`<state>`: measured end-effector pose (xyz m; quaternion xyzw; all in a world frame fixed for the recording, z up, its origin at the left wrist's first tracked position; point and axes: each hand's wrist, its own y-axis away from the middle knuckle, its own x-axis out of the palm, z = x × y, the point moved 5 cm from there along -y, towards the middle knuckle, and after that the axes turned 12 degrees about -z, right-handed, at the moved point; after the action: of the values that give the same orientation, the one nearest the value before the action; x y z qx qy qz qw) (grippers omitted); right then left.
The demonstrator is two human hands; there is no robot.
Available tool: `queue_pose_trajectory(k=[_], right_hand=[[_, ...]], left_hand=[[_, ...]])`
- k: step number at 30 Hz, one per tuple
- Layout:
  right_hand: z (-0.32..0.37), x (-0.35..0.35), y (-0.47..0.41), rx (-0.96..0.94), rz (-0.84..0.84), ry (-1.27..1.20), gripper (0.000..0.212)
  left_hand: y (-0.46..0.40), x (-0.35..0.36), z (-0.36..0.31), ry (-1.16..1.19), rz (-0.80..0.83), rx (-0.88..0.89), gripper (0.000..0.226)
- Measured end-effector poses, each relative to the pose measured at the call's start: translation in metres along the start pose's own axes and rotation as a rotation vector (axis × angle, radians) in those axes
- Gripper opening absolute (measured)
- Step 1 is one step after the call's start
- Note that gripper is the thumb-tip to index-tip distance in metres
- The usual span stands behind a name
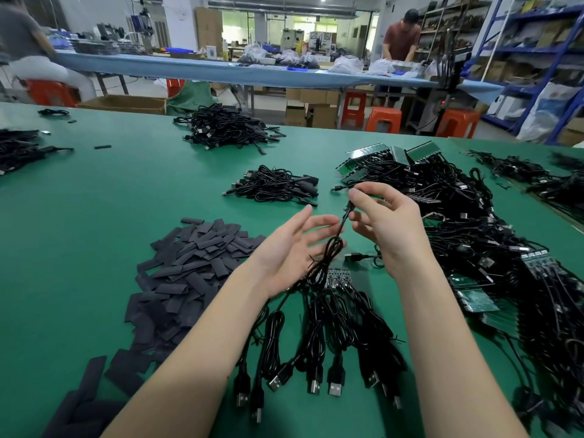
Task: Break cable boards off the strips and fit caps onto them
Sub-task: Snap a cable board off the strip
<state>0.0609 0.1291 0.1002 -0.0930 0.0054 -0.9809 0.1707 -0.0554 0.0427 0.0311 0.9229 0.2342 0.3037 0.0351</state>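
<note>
My right hand (384, 226) pinches the top end of a black cable (331, 248) between thumb and fingers, and its coiled loop hangs down over the table. My left hand (290, 245) is spread palm-up just left of the hanging cable, holding nothing. Below the hands lies a strip of boards (338, 278) with several USB cables (319, 349) fanned toward me. A pile of flat black caps (189, 267) lies to the left. Green board strips (477, 298) with tangled cables fill the right side.
A small heap of cables (275, 184) lies beyond the hands, a bigger heap (227, 126) farther back. More strips (388, 156) sit at the back right. The green table (110, 191) has open surface on the left. A person stands at a far bench (401, 36).
</note>
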Motion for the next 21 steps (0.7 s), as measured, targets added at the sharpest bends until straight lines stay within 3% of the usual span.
queue_pose_trajectory(k=[2,5,8,11,15,21], right_hand=[[-0.003,0.000,0.000,-0.017,-0.031,0.005,0.007],[-0.004,0.002,-0.001,-0.049,-0.041,0.046,0.008],[-0.006,0.002,-0.007,-0.136,-0.052,0.252,0.008],[-0.004,0.003,-0.011,-0.232,-0.063,0.441,0.007],[0.001,0.010,-0.011,-0.263,-0.029,0.475,0.007],[0.002,0.025,-0.012,-0.262,0.044,0.699,0.011]], left_hand=[[0.003,0.010,0.002,-0.063,0.024,0.045,0.040],[0.002,0.015,0.005,-0.233,-0.095,0.218,0.021],[0.000,0.014,0.008,-0.260,-0.181,0.305,0.018],[0.002,0.014,0.009,-0.293,-0.225,0.333,0.018],[0.005,0.014,0.009,-0.286,-0.267,0.322,0.033],[0.004,0.013,0.007,-0.332,-0.263,0.318,0.020]])
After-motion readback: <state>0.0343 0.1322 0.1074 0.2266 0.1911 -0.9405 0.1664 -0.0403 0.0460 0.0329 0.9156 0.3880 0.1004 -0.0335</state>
